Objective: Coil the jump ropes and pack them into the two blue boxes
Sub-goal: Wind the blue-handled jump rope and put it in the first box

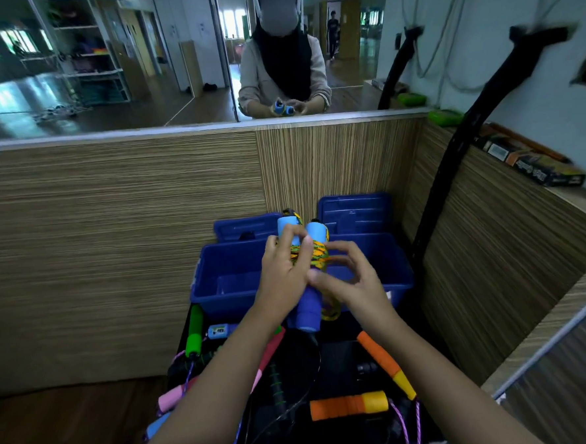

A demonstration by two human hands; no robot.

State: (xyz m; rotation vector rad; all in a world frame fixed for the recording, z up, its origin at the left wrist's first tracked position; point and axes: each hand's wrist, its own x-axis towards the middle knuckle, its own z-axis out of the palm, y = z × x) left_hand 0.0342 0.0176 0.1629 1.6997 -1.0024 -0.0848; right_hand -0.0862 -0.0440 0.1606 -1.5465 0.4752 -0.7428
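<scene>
Head view: two open blue boxes [219, 277] (left one seemingly empty).

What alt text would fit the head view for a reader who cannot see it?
Left hand grips a blue-handled jump rope while the right hand winds its yellow cord above two open blue plastic boxes. Green, pink and orange rope handles lie nearer.

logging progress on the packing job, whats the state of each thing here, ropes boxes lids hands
blue-handled rope: cord wound around its two handles, held up over the boxes
left hand: gripping the handles
right hand: fingers pinching the cord
left blue box: open, nothing visible inside
right blue box: open, inside mostly hidden
two lids: off, propped behind the boxes
orange-handled rope: loose, uncoiled
green-handled rope: loose
pink-handled rope: loose
</scene>
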